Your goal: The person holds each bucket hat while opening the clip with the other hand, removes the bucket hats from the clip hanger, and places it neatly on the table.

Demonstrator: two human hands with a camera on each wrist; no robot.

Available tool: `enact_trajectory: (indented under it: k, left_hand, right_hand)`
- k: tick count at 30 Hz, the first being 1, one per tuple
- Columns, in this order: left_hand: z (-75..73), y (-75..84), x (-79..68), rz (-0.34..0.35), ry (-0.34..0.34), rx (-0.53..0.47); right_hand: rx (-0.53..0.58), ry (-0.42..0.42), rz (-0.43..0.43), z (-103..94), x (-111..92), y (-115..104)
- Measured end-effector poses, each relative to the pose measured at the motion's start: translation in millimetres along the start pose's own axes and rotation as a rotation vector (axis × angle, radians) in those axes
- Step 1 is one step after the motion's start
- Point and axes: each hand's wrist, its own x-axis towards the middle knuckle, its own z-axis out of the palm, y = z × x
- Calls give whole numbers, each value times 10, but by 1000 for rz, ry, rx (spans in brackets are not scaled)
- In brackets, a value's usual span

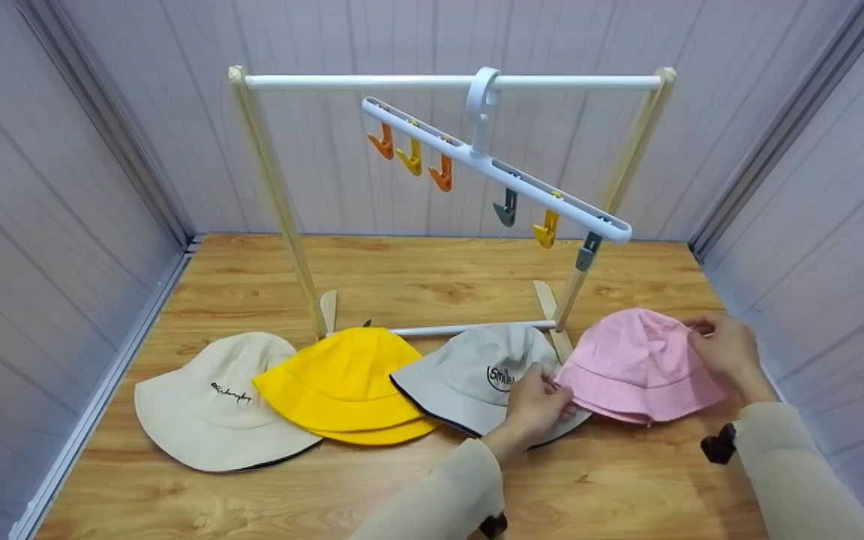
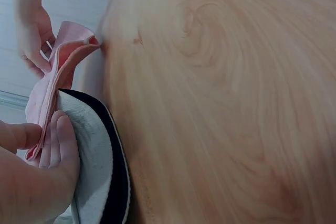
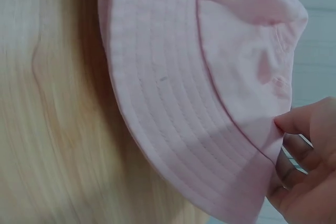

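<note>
A pink bucket hat (image 1: 638, 364) is at the right end of a row of hats, its brim folded together. My left hand (image 1: 537, 405) pinches the left edge of that brim between thumb and fingers, as the left wrist view also shows. On the hat's right side, my right hand (image 1: 728, 349) pinches the cloth where crown meets brim; the thumb is in front in the right wrist view. Under my left hand lies a grey bucket hat (image 1: 451, 367) with "Smile" stitching and a dark lining, and the backs of the left fingers lie against it.
A yellow bucket hat (image 1: 349, 375) and a cream bucket hat (image 1: 214, 397) overlap on the wooden table (image 1: 267, 502). Behind them stands a rack with a white top rail (image 1: 372, 82). From it hangs a tilted white hanger (image 1: 462, 150) with several coloured clips.
</note>
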Motion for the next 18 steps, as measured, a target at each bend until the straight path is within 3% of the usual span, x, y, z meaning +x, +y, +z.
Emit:
enact_trajectory:
  k: [5,10,18]
  left_hand:
    - [8,-54,22,2,10,24]
    - [14,-76,25,-34,10,-14]
    - [23,-128,40,-38,13,11]
  right_hand:
    - [3,60,-1,142,45,-1]
    - [32,96,34,269,53,-13]
    - [63,-23,133,412,50,-2]
